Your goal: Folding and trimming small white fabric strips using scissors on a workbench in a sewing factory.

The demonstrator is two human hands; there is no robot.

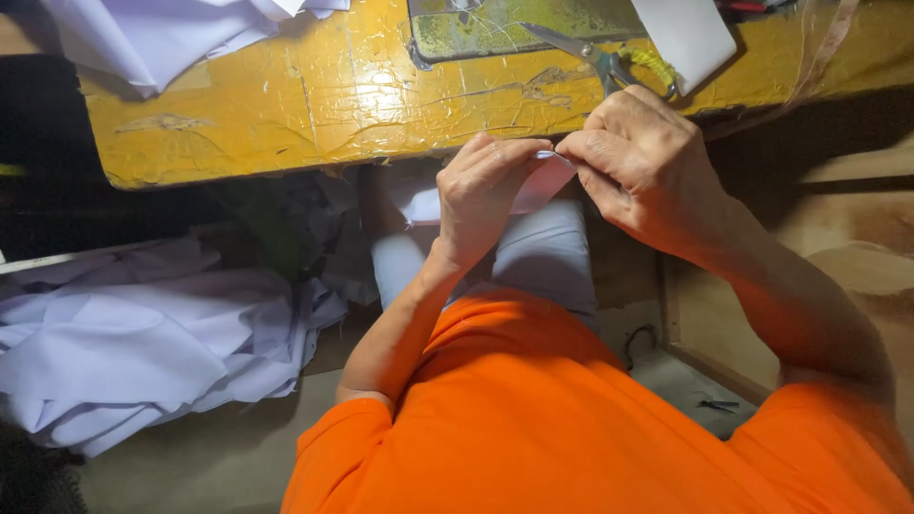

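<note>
Hands meet just below the near edge of a yellow worktable [286, 105], seen from the head camera. No labels or signs show; a plain white card or cloth piece [687, 36] lies at the far right of the tabletop, with scissors [595, 59] just left of it, their yellow-wrapped handle nearest the card. The left hand [486, 190] and right hand [643, 157] pinch a small white fabric piece [543, 181] between fingertips, fingers curled narrow, wrists bent inward over the lap. White cloth [143, 343] lies heaped on the floor at left; more white fabric [162, 33] sits on the table's far left.
</note>
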